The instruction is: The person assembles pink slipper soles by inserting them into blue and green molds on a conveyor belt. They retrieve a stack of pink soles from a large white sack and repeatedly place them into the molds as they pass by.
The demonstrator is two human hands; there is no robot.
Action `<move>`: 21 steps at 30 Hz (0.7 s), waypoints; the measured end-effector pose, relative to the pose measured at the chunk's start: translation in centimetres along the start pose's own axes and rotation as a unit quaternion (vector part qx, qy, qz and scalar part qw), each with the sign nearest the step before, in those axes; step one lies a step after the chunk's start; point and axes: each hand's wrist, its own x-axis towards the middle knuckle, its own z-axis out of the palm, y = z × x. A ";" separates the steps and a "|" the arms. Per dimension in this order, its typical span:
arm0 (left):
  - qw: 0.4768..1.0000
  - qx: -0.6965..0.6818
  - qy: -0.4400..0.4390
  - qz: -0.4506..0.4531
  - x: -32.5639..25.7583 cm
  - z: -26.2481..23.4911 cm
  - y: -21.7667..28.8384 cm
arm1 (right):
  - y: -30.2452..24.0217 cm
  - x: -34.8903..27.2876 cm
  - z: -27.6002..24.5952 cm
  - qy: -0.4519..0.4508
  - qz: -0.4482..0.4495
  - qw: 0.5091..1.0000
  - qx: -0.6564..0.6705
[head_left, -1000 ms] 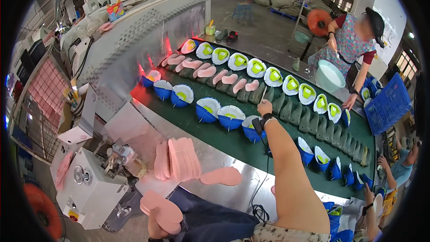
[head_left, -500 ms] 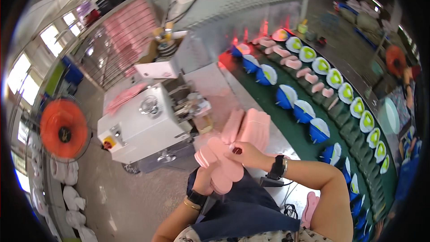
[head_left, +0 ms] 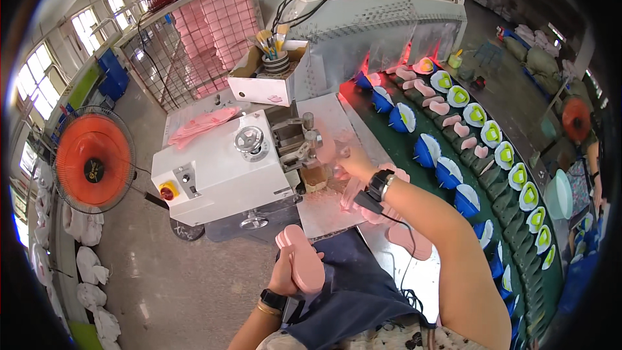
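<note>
My left hand is closed round a small stack of pink shoe soles above the dark apron on my lap. My right hand reaches forward, its fingers pinched on a single pink sole. That sole stands close against the working head of a white machine; whether it touches the rollers I cannot tell, as motion blurs it. More pink soles lie on the metal table under my right wrist, partly hidden by it.
Right of the table runs a green conveyor with blue-and-white shoe uppers and pink soles. A white box of brushes stands behind the machine, and pink pieces lie beside it. An orange fan is at left. A dark cable hangs near my right forearm.
My right hand has moved forward from the stack to the machine, carrying one sole. My left hand has drawn slightly lower with the remaining soles. The view has shifted a little.
</note>
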 end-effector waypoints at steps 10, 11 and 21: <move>0.999 0.016 0.030 0.041 -2.8 -2.2 0.5 | 0.6 4.7 5.3 0.105 -0.156 0.969 -0.160; 0.998 0.025 0.037 0.050 -2.9 -2.5 0.3 | 1.6 6.6 6.1 0.119 -0.136 0.974 -0.139; 0.993 0.110 0.005 0.036 2.0 0.9 -2.3 | 5.1 1.6 -17.8 0.235 -0.146 0.958 0.078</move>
